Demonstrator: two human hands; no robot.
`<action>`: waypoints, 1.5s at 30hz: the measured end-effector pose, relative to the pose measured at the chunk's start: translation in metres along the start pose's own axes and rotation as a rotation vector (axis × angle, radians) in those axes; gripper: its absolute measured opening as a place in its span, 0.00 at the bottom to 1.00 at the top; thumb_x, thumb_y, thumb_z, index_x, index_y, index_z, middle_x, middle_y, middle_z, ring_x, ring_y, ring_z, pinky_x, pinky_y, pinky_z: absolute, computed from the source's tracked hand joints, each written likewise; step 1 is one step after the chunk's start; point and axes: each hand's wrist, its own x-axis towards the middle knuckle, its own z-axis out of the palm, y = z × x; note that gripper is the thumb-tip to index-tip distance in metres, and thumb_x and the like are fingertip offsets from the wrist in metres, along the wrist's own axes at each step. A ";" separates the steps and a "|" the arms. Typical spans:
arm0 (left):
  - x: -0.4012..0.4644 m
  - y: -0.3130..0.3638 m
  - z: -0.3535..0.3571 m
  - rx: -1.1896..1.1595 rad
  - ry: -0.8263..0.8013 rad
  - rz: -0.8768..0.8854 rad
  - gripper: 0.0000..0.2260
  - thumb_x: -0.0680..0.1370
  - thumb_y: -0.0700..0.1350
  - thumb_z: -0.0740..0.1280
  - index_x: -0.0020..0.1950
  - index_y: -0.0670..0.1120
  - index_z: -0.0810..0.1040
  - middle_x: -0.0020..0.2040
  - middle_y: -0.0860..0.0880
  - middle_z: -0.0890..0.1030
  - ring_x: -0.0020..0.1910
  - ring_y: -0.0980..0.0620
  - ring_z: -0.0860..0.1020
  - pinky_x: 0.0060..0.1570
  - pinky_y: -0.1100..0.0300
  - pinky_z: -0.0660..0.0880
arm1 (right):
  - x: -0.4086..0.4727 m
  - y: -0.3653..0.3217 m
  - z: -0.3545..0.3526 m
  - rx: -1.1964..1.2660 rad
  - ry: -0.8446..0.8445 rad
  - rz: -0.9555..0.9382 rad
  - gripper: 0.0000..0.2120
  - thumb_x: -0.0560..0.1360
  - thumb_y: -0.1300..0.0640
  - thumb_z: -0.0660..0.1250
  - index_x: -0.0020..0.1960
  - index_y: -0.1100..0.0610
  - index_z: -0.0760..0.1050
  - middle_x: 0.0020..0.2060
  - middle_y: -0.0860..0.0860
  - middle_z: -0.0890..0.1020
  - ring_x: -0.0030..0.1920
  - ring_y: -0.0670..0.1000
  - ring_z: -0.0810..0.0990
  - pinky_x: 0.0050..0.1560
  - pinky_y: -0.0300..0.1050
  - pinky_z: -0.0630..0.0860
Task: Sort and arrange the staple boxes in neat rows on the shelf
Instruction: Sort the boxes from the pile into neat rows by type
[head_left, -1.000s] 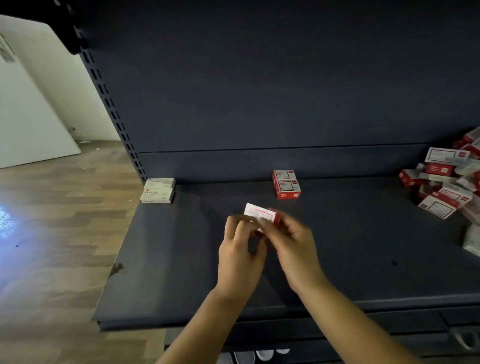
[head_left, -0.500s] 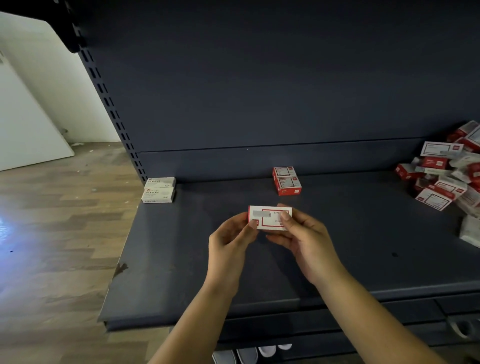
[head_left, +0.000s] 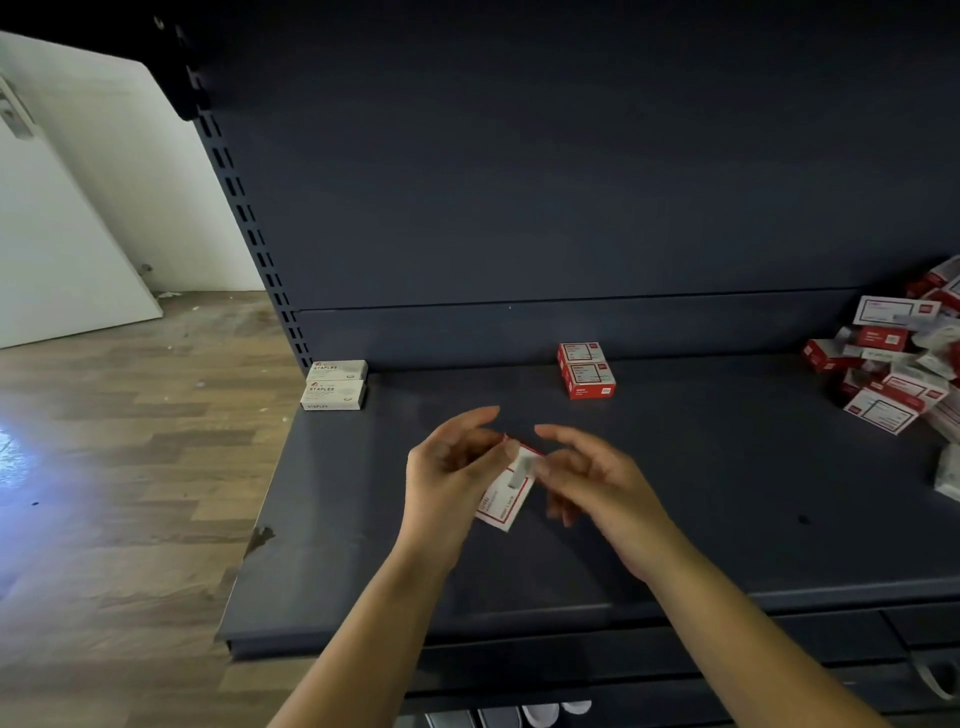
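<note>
Over the middle of the dark shelf (head_left: 727, 493), both hands hold one red-and-white staple box (head_left: 511, 488), tilted with its long side running up and down. My left hand (head_left: 447, 467) grips its left side, with the upper fingers lifted off. My right hand (head_left: 597, 483) pinches its upper right corner. Two red boxes (head_left: 587, 371) lie one behind the other at the back middle. Two white boxes (head_left: 335, 384) marked STAPLES lie in the back left corner.
A loose pile of several red-and-white boxes (head_left: 893, 364) covers the shelf's right end, with one white box (head_left: 948, 473) at the frame's edge. The shelf's back panel rises behind. Wooden floor (head_left: 130, 467) lies to the left, past the shelf's edge.
The box was held flat and level, its label facing me. It is now turned to a tilted, upright angle and sits a little lower, with my fingers shifted round it.
</note>
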 end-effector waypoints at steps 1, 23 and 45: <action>-0.001 0.000 -0.001 -0.007 -0.024 -0.009 0.13 0.71 0.32 0.70 0.53 0.44 0.79 0.37 0.49 0.84 0.37 0.56 0.81 0.37 0.66 0.75 | 0.000 -0.001 0.001 -0.018 -0.043 0.006 0.19 0.70 0.58 0.70 0.60 0.49 0.73 0.34 0.49 0.81 0.31 0.49 0.77 0.30 0.40 0.73; 0.026 -0.027 -0.039 0.017 0.080 -0.222 0.06 0.70 0.36 0.72 0.44 0.44 0.83 0.43 0.42 0.83 0.47 0.43 0.80 0.51 0.49 0.75 | 0.040 0.027 0.030 -1.104 -0.068 -0.703 0.28 0.60 0.69 0.75 0.59 0.62 0.74 0.50 0.56 0.79 0.48 0.58 0.78 0.46 0.49 0.78; 0.145 -0.018 -0.158 1.346 -0.216 -0.032 0.19 0.82 0.50 0.55 0.74 0.53 0.62 0.77 0.45 0.52 0.76 0.48 0.44 0.70 0.53 0.52 | 0.183 0.017 0.048 -1.545 -0.063 -0.228 0.24 0.75 0.67 0.60 0.70 0.56 0.65 0.65 0.57 0.63 0.65 0.59 0.62 0.59 0.49 0.68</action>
